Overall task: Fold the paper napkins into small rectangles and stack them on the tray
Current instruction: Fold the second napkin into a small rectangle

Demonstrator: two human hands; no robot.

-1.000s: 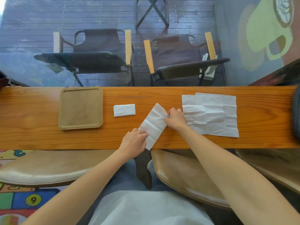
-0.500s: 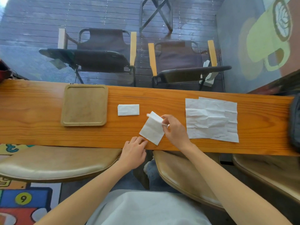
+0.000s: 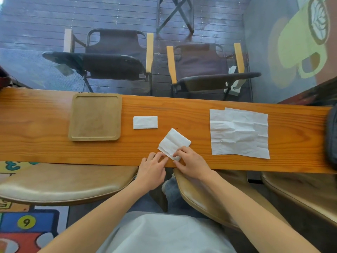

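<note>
A half-folded white napkin lies at an angle near the front edge of the wooden counter. My right hand pinches its near corner, and my left hand touches the same end with its fingertips. A finished small folded napkin lies flat between this one and the square wooden tray, which stands at the left with nothing on it. Unfolded napkins lie overlapped at the right.
Tan padded stools line the near side of the counter. A dark object sits at the counter's right end. Two folding chairs stand beyond the far edge.
My right hand has folded the napkin's far end over toward me, halving its length. It now presses the near corner, and my left hand has shifted a little right to meet it.
</note>
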